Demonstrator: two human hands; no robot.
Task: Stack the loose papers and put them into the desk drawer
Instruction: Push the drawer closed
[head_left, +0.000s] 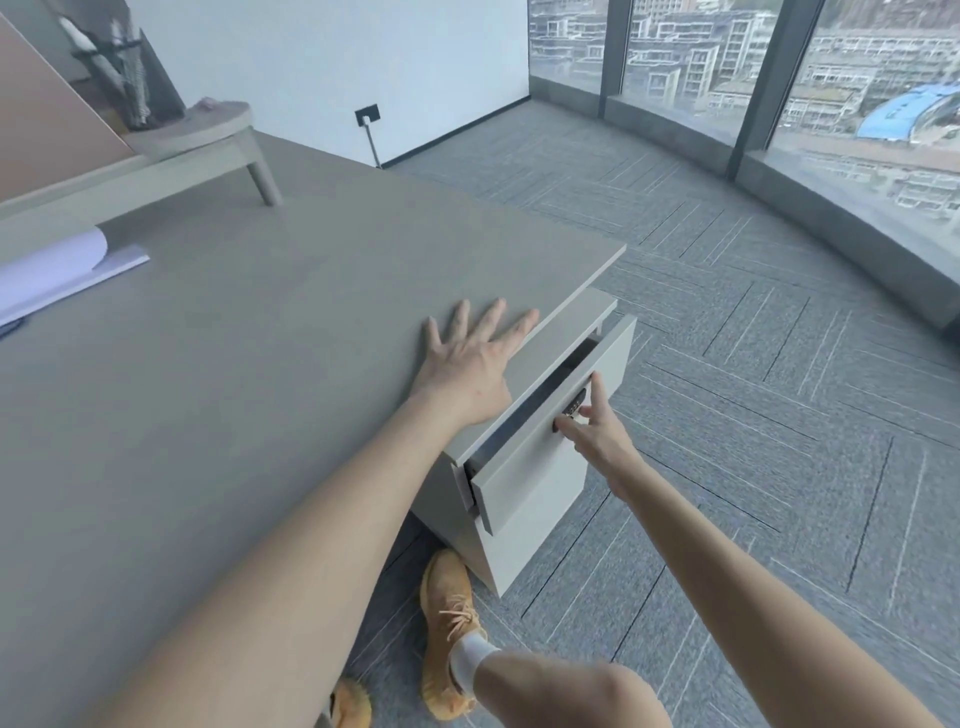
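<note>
Top drawer of the pale grey pedestal cabinet (550, 447), centre-right of frame, stands slightly open; a dark gap shows along its upper edge. Contents not visible.

Right hand (597, 431) at the drawer front: thumb and fingers pinching the small dark lock or pull there. Whether it is drawing the drawer out or pushing it in cannot be told.

Left hand (470, 364) flat on the grey matte desk top (260, 338), fingers spread, holding nothing, near the desk's right edge.

White loose papers (57, 275) lie at far left of frame, partly curled, roughly gathered, well apart from both hands.

Judgement: stacking perhaps done; the papers have yet to go into the drawer.
</note>
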